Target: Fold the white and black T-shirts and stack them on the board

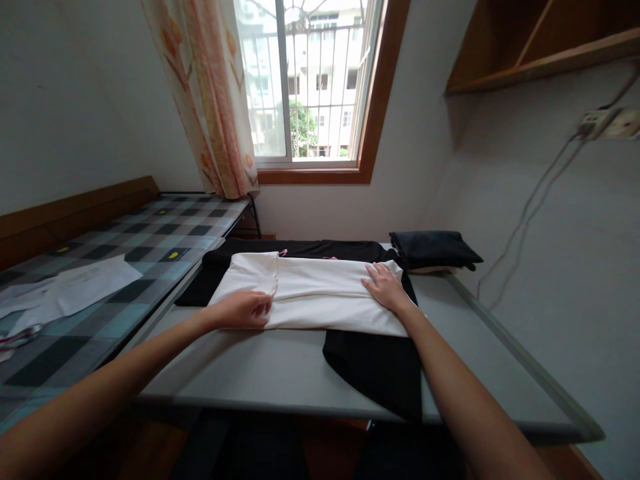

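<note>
A white folded garment (320, 280) lies lengthwise across the table, its left end turned over to the right. My left hand (245, 309) is closed, fingers curled at the near edge of that turned-over end. My right hand (385, 287) rests flat on the garment's right part, fingers spread. Black cloth (375, 370) comes out from under the white fabric at the near right and hangs over the table's front edge. More black cloth (320, 248) runs along the far side, with small pink bits showing. Whether the black and white pieces are joined, I cannot tell.
Folded dark clothing (435, 249) sits at the table's (480, 347) far right. On the left, papers (83, 287) lie on a checked bed (200, 213). Ahead are a curtain (210, 100) and a barred window (320, 87). Cables (530, 207) hang along the right wall.
</note>
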`<state>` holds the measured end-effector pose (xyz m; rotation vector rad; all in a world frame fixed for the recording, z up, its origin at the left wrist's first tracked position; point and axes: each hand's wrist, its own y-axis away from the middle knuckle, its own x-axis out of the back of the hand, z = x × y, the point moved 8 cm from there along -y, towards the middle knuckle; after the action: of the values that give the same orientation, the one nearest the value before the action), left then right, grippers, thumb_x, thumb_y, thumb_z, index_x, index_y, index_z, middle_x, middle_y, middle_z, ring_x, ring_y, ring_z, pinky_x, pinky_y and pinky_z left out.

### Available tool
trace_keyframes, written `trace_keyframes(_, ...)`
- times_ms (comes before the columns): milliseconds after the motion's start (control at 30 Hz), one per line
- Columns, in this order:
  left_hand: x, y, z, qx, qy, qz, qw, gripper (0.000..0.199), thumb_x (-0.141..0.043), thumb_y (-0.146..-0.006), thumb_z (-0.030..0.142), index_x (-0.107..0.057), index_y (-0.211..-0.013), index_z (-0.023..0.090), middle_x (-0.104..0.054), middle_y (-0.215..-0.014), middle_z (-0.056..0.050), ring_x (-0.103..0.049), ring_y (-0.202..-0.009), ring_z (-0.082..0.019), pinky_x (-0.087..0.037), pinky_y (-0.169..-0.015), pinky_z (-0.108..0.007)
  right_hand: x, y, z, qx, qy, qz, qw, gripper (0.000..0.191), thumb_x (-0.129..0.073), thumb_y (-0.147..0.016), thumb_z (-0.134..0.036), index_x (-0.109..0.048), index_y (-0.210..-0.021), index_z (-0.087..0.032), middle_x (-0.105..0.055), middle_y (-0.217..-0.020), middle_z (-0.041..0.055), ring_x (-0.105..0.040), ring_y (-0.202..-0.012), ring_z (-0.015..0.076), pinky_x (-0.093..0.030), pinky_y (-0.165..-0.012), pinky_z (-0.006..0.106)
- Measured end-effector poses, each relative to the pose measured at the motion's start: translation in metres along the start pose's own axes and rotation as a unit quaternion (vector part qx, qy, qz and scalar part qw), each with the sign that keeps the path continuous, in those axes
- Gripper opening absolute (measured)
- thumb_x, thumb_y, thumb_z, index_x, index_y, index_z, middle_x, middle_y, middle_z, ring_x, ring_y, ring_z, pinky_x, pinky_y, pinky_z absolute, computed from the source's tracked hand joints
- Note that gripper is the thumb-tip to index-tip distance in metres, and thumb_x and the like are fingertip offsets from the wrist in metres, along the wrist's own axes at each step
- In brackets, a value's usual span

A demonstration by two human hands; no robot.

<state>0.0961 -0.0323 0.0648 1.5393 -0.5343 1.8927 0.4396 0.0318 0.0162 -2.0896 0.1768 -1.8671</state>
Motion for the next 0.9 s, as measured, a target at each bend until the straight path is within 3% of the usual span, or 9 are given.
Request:
trace_keyframes(167,0.001,0.005,-0.002,-0.016,0.065,-0.006,0.998,0.010,-0.056,-0.076,0.025,-0.063,-0.076,0.018,-0.060,-0.066,0.001,-0.052,-0.060,-0.011,-0.038,-0.059,-0.022,0.000,0.000,0.000,0.003,0.003,0.005,1.000,0.058,-0.037,-0.094,-0.044,-0.050,-0.138,-0.009,-0.047,-0.143,0.0181,-0.038,-0.134,0.0302,-0.029,-0.111,0.043)
trace_keyframes(367,-0.009,0.006,-0.023,0.020,0.187,-0.050,0.981,0.017,-0.064,-0.073,0.033,-0.068,-0.077,0.017,-0.060,-0.062,0.001,-0.054,-0.059,-0.011,-0.042,-0.056,-0.021,-0.001,-0.001,0.001,0.002,0.004,0.002,1.000,0.058,-0.039,-0.093,-0.043,-0.050,-0.138,-0.008,-0.047,-0.142,0.0196,-0.038,-0.134,0.0305,-0.029,-0.111,0.043)
trace_keyframes(433,-0.002,-0.002,-0.030,0.018,0.203,-0.006,0.979,0.023,-0.059,-0.079,0.037,-0.068,-0.080,0.017,-0.065,-0.069,-0.002,-0.058,-0.064,-0.013,-0.045,-0.059,-0.023,-0.001,-0.001,0.001,0.001,0.006,0.002,1.000,0.058,-0.039,-0.093,-0.043,-0.050,-0.137,-0.008,-0.048,-0.142,0.0195,-0.038,-0.134,0.0304,-0.029,-0.111,0.043)
trace_keyframes(533,0.019,-0.018,-0.041,0.025,0.166,0.150,0.974,0.031,-0.052,-0.086,0.042,-0.068,-0.096,0.017,-0.069,-0.096,-0.008,-0.064,-0.089,-0.020,-0.050,-0.077,-0.031,-0.001,0.000,0.000,0.004,0.010,0.007,1.000,0.057,-0.039,-0.093,-0.043,-0.050,-0.137,-0.009,-0.048,-0.142,0.0186,-0.038,-0.134,0.0299,-0.029,-0.111,0.043)
trace_keyframes(600,0.024,-0.027,-0.045,0.042,0.106,0.235,0.965,0.040,-0.051,-0.087,0.046,-0.063,-0.113,0.018,-0.065,-0.116,-0.011,-0.058,-0.110,-0.024,-0.045,-0.095,-0.039,-0.001,0.001,0.000,0.006,0.015,0.014,1.000,0.056,-0.037,-0.094,-0.043,-0.050,-0.138,-0.010,-0.046,-0.144,0.0179,-0.037,-0.135,0.0304,-0.029,-0.111,0.045)
trace_keyframes(667,0.012,-0.037,-0.045,0.080,0.046,0.250,0.964,0.051,-0.048,-0.089,0.049,-0.055,-0.129,0.018,-0.056,-0.132,-0.014,-0.048,-0.126,-0.027,-0.035,-0.106,-0.045,0.001,0.001,-0.001,0.012,0.021,0.024,0.999,0.058,-0.036,-0.094,-0.044,-0.048,-0.140,-0.010,-0.042,-0.147,0.0178,-0.032,-0.138,0.0320,-0.027,-0.111,0.048)
trace_keyframes(800,-0.029,-0.052,-0.034,0.123,-0.042,0.170,0.977,0.061,-0.042,-0.091,0.057,-0.045,-0.140,0.020,-0.038,-0.150,-0.015,-0.028,-0.141,-0.031,-0.019,-0.113,-0.053,0.002,0.003,-0.005,0.025,0.024,0.029,0.999,0.059,-0.033,-0.095,-0.046,-0.046,-0.142,-0.012,-0.039,-0.149,0.0174,-0.026,-0.140,0.0342,-0.025,-0.111,0.053)
trace_keyframes(900,-0.031,-0.050,-0.026,0.131,-0.074,0.175,0.973,0.050,-0.036,-0.095,0.051,-0.050,-0.135,0.025,-0.038,-0.150,-0.012,-0.028,-0.140,-0.030,-0.021,-0.111,-0.051,0.002,0.003,-0.006,0.024,0.023,0.024,0.999,0.057,-0.033,-0.095,-0.046,-0.048,-0.140,-0.014,-0.043,-0.147,0.0159,-0.031,-0.138,0.0337,-0.026,-0.110,0.053)
